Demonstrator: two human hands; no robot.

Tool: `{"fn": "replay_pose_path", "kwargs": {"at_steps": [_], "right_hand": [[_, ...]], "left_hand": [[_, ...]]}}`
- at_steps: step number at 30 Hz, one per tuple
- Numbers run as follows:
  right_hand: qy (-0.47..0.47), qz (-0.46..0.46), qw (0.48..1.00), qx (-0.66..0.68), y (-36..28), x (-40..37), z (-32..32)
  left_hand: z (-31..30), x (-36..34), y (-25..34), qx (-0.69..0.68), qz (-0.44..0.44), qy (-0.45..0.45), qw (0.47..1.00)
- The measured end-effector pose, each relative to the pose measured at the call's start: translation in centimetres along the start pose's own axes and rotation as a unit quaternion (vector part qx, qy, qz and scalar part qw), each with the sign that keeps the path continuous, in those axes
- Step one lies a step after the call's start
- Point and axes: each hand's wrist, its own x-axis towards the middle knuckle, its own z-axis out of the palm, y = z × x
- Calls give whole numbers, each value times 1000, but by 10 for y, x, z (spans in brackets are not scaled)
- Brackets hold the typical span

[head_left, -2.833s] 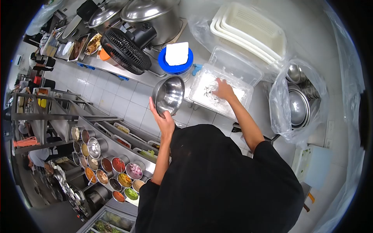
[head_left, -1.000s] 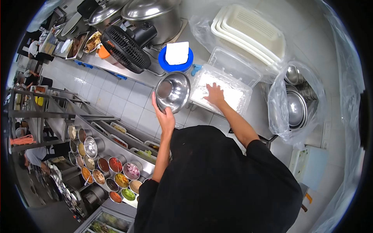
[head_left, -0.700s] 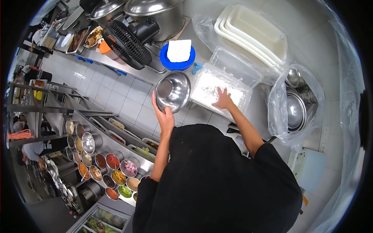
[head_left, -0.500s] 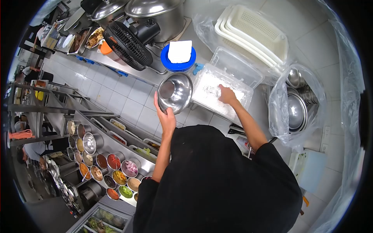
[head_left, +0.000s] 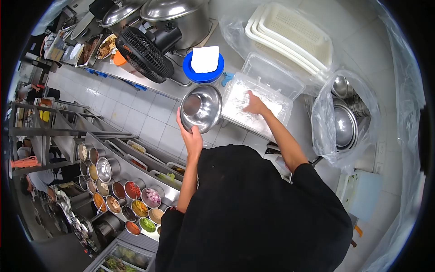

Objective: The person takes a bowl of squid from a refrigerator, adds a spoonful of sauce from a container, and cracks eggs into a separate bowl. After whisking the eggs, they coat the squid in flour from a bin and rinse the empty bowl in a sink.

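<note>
In the head view my left hand (head_left: pixel 192 141) grips a shiny steel mixing bowl (head_left: pixel 210 109) by its near side. The bowl is tilted and its inside looks bare. My right hand (head_left: pixel 256 104) is over a clear plastic tub (head_left: pixel 276 132), touching the loose white, powdery contents (head_left: pixel 238 97). Its fingers are apart, with the tips partly hidden. Behind the tub a clear lid or second tub (head_left: pixel 290 84) lies at an angle. A blue container (head_left: pixel 186 70) with a white square item (head_left: pixel 205 59) on top stands beyond the bowl.
A black fan (head_left: pixel 145 53) and a large steel pot (head_left: pixel 181 27) stand at the back left. White perforated baskets (head_left: pixel 294 41) are stacked behind the tub. Bagged steel bowls (head_left: pixel 345 124) sit at right. Several ingredient pots (head_left: pixel 151 196) line the left counter. Other people are at far left.
My right hand has moved a little left across the white contents, its fingers spreading apart. The bowl stays in my left hand, nearly in place. The whole view has shifted slightly.
</note>
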Motion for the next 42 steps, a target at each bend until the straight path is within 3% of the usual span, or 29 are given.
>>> {"fn": "replay_pose_path", "kwargs": {"at_steps": [3, 6, 7, 10, 11, 14, 18, 21, 25, 28, 29, 33, 36, 37, 42], "right_hand": [[111, 36, 987, -110, 5, -33, 10], [99, -4, 965, -243, -7, -62, 35], [113, 0, 973, -199, -10, -62, 31], [16, -10, 985, -171, 12, -32, -2], [29, -47, 974, -221, 10, -33, -14], [0, 4, 970, -243, -37, -50, -60], [45, -19, 978, -202, -45, -39, -41], [123, -46, 948, -290, -23, -29, 31], [-11, -51, 985, -166, -12, -15, 11], [-56, 6, 993, -99, 8, -6, -12], [-47, 2, 997, -65, 9, -8, -20], [30, 82, 984, -153, 4, -40, -5], [8, 32, 952, -304, -15, -71, 17], [32, 30, 973, -228, -13, -68, 14], [27, -5, 976, -216, -24, -46, -28]], "left_hand": [[-1, 1, -2, -7, -5, 6, 1000], [2, 1, -3, -14, -31, 5, 999], [3, 1, -4, -16, -41, 5, 999], [3, 3, -5, -14, -34, -11, 999], [3, 4, -6, -15, -32, -11, 999], [1, -1, -8, -22, -35, -7, 999], [-2, -2, -6, -42, -37, 1, 998], [1, -4, 4, -61, -46, 1, 997], [-2, -3, -2, -40, -39, 3, 998], [-3, -4, -5, -47, -42, 6, 998], [-5, -6, -8, -50, -43, 8, 998], [-9, -6, -13, -37, -38, 7, 999], [-9, -5, -9, -40, -38, 8, 998], [-10, -5, -3, -37, -39, 6, 999], [-12, -4, -7, -35, -32, 20, 999]]}}
